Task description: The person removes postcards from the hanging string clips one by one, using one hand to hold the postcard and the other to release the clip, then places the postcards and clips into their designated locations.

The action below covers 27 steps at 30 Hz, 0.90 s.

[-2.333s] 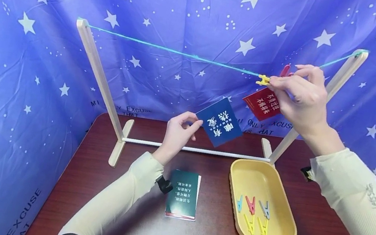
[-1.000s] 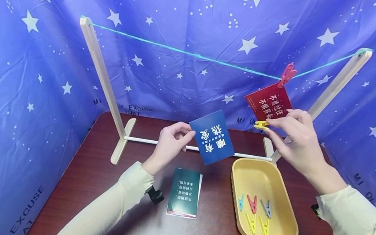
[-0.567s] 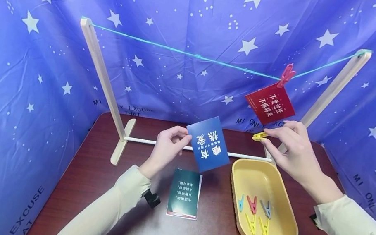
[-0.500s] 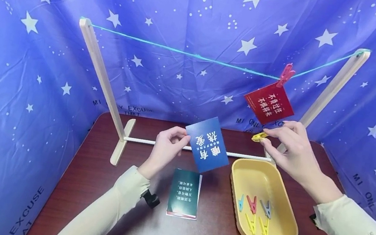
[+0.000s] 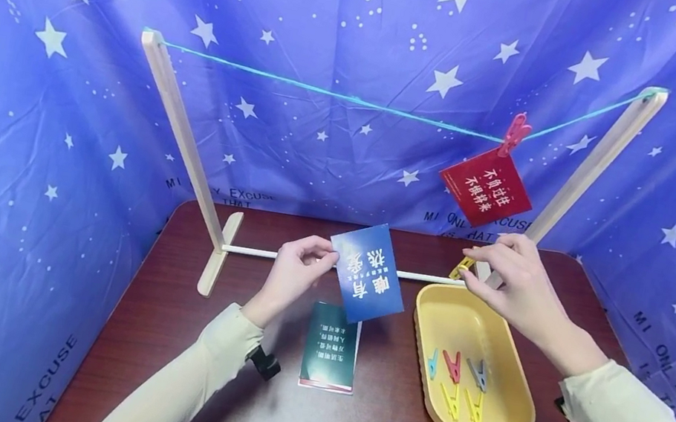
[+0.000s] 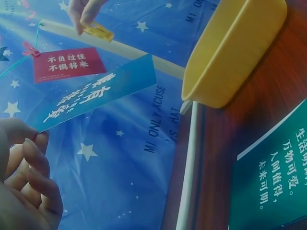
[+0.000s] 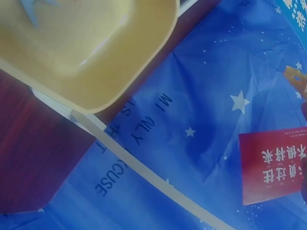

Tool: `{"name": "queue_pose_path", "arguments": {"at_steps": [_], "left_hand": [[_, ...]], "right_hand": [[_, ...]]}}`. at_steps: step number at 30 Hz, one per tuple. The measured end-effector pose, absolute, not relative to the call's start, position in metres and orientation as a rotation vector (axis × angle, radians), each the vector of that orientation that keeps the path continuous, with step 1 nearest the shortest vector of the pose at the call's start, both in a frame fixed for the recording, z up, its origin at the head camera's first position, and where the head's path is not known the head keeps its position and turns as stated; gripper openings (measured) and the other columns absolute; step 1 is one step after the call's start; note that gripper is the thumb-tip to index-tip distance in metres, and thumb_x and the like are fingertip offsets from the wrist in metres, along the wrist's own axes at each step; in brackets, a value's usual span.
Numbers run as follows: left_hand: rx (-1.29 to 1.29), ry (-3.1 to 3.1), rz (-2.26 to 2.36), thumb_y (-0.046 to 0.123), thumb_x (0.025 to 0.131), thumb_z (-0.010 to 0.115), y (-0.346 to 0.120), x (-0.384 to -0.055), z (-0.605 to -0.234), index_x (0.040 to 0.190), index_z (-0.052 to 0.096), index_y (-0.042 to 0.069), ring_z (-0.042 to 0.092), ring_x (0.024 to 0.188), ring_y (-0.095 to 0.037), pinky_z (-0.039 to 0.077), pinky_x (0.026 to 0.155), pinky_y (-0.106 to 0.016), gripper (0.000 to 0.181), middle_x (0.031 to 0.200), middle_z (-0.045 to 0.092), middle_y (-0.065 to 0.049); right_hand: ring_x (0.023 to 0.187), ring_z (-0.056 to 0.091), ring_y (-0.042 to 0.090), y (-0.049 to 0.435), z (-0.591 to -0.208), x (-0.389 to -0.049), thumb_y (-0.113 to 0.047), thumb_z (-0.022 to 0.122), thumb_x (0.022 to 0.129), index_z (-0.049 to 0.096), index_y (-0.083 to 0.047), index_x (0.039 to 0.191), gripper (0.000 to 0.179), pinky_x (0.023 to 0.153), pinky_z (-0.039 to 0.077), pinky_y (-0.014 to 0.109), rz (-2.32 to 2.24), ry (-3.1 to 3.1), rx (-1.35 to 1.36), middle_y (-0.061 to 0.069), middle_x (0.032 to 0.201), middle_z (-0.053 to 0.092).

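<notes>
My left hand (image 5: 294, 273) pinches a blue card (image 5: 368, 274) with white lettering by its left corner, and the card tilts above the table. Between thumb and fingertips my right hand (image 5: 517, 292) holds a yellow clothespin (image 5: 462, 268), just over the far end of the yellow tray. A red card (image 5: 486, 186) hangs slanted from the turquoise string (image 5: 331, 94), gripped at its upper corner by a red clothespin (image 5: 514, 135). In the left wrist view the blue card (image 6: 98, 93) partly overlaps the red card. Only the tip of the yellow clothespin (image 7: 295, 79) enters the right wrist view.
The yellow tray (image 5: 419, 346) holds several clothespins, among them a red one (image 5: 453, 367). A small stack of cards, a green one (image 5: 328, 360) on top, lies on the dark table (image 5: 215, 370). Wooden posts (image 5: 179, 130) and a white crossbar (image 5: 256, 252) support the string.
My right hand has come down from the string with the yellow clothespin, toward the tray. The left hand has lowered the blue card slightly left; the red card still hangs.
</notes>
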<state>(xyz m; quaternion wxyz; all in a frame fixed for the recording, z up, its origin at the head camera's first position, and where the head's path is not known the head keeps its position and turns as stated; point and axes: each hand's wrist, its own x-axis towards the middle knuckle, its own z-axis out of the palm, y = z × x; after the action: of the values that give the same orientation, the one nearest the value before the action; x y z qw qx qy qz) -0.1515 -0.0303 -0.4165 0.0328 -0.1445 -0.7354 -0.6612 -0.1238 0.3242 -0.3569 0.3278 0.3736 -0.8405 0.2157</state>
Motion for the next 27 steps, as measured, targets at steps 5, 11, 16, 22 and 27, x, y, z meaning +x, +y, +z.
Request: {"name": "queue_pose_path", "arguments": {"at_steps": [5, 11, 16, 22, 27], "left_hand": [[-0.398, -2.297, -2.071, 0.003, 0.094, 0.072, -0.033, -0.149, -0.42, 0.104, 0.073, -0.005, 0.052, 0.051, -0.008, 0.045, 0.051, -0.021, 0.013, 0.087, 0.073, -0.015], [-0.401, -2.305, -2.081, 0.002, 0.094, 0.071, -0.036, -0.148, -0.426, 0.104, 0.074, -0.007, 0.049, 0.049, -0.005, 0.042, 0.05, -0.02, 0.013, 0.083, 0.072, -0.01], [-0.412, -2.3, -2.087, 0.0, 0.094, 0.07, -0.038, -0.148, -0.432, 0.102, 0.072, -0.008, 0.046, 0.049, -0.005, 0.039, 0.048, -0.02, 0.012, 0.079, 0.068, -0.006], [-0.379, -2.363, -2.058, 0.001, 0.094, 0.07, -0.041, -0.147, -0.443, 0.103, 0.072, -0.009, 0.049, 0.053, -0.006, 0.04, 0.051, -0.02, 0.014, 0.079, 0.068, -0.004], [-0.403, -2.407, -2.052, -0.001, 0.094, 0.068, -0.043, -0.149, -0.451, 0.104, 0.071, -0.01, 0.051, 0.056, -0.012, 0.04, 0.052, -0.02, 0.014, 0.086, 0.07, -0.026]], "right_hand": [[0.09, 0.054, 0.034, 0.324, -0.366, -0.123, -0.05, 0.057, 0.104, 0.076, -0.001, 0.101, 0.053, 0.079, 0.036, 0.042, 0.529, -2.214, 0.978, 0.015, 0.093, 0.073], [0.091, 0.055, 0.033, 0.325, -0.376, -0.121, -0.054, 0.057, 0.104, 0.077, -0.002, 0.099, 0.056, 0.079, 0.036, 0.045, 0.538, -2.219, 0.953, 0.015, 0.093, 0.073], [0.092, 0.054, 0.031, 0.325, -0.382, -0.12, -0.055, 0.057, 0.103, 0.078, -0.005, 0.098, 0.054, 0.081, 0.036, 0.045, 0.553, -2.248, 0.932, 0.008, 0.09, 0.074], [0.094, 0.055, 0.033, 0.325, -0.39, -0.121, -0.052, 0.058, 0.102, 0.077, -0.009, 0.096, 0.048, 0.082, 0.037, 0.048, 0.548, -2.277, 0.928, 0.001, 0.084, 0.074], [0.095, 0.056, 0.036, 0.326, -0.397, -0.121, -0.052, 0.057, 0.101, 0.075, -0.008, 0.093, 0.049, 0.084, 0.039, 0.051, 0.517, -2.302, 0.917, 0.003, 0.081, 0.073]]}}
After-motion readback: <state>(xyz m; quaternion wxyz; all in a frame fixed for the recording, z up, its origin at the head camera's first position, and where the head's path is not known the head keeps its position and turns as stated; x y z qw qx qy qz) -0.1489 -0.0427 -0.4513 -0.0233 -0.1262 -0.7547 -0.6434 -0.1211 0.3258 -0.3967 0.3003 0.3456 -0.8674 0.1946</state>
